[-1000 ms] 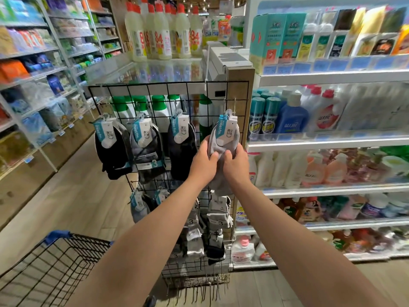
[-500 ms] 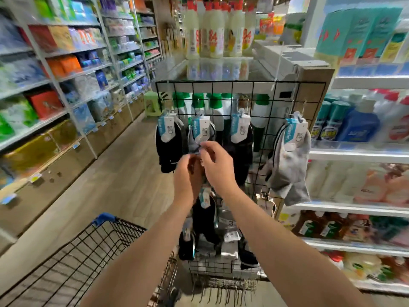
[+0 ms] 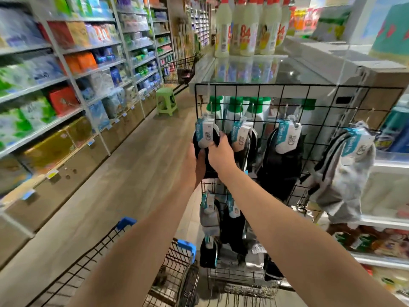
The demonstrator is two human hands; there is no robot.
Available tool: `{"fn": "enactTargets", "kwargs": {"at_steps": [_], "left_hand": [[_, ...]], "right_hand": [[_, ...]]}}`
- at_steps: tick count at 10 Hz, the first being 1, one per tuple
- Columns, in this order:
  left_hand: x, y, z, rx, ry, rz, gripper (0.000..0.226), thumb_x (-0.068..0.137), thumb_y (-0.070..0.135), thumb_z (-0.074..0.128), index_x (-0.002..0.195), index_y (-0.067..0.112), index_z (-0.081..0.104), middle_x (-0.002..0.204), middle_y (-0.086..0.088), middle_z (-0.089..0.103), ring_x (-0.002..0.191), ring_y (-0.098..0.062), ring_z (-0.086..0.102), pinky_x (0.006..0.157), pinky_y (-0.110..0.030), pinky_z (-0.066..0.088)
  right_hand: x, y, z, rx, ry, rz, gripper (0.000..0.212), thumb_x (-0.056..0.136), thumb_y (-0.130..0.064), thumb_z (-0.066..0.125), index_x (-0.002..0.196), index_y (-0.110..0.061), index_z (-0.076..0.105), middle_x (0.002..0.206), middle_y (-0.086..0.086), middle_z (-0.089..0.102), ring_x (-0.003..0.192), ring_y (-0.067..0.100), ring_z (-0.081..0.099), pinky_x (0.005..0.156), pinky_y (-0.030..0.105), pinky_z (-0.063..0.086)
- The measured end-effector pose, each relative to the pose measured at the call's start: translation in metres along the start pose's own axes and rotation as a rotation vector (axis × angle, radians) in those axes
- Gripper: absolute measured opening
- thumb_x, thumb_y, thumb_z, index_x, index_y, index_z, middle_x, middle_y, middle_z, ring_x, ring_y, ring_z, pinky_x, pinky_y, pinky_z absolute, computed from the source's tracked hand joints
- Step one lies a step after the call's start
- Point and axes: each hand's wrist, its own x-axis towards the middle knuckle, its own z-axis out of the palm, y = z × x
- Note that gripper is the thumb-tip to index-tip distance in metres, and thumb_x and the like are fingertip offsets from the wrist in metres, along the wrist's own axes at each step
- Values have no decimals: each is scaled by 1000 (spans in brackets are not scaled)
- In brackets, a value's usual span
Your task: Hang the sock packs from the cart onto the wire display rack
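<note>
A black wire display rack [image 3: 309, 88] stands ahead with sock packs on its hooks. Both hands meet at the leftmost pack on the top row, a black sock pack [image 3: 207, 138] with a white and teal label. My left hand [image 3: 198, 165] grips its lower part from beneath. My right hand [image 3: 221, 155] pinches it just under the label. To the right hang a striped pack [image 3: 243, 136], a black pack [image 3: 285, 156] and a grey pack [image 3: 347, 173]. More packs [image 3: 210, 216] hang lower down. The cart [image 3: 174, 269] sits below my arms; its contents are hidden.
Stocked shelves [image 3: 66, 85] line the left of the wooden-floor aisle. A green stool [image 3: 166, 103] stands further down, with another cart [image 3: 179, 72] behind it. White bottles [image 3: 245, 27] top the unit behind the rack. Shelves of bottles [image 3: 387, 244] run along the right.
Both hands left the grey pack on the right hook and travelled left along the top row to the leftmost black pack. The view swung left with them.
</note>
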Motion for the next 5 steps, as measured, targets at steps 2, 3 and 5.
{"fn": "enactTargets", "kwargs": {"at_steps": [2,3,5], "left_hand": [[-7,13,-9,-118,-56,33,46,104,16,51,150,11,45,146,-9,56,136,-22,51,117,-39,38],[-12,25,-6,-104,-11,15,43,102,12,55,144,9,49,138,-9,60,130,-24,56,104,-25,43],[-33,58,-15,-24,141,-3,60,99,19,56,156,17,36,154,-8,46,142,-25,43,113,-34,36]], "right_hand": [[-17,15,1,34,105,-109,41,105,-19,45,146,-17,49,141,5,59,131,23,53,112,43,42],[-19,10,-6,-11,109,-91,47,106,-21,45,152,-14,41,148,7,52,138,25,46,115,42,38],[-41,12,-26,-71,163,-175,44,103,-22,49,146,-15,48,141,7,57,129,23,53,107,35,44]]}}
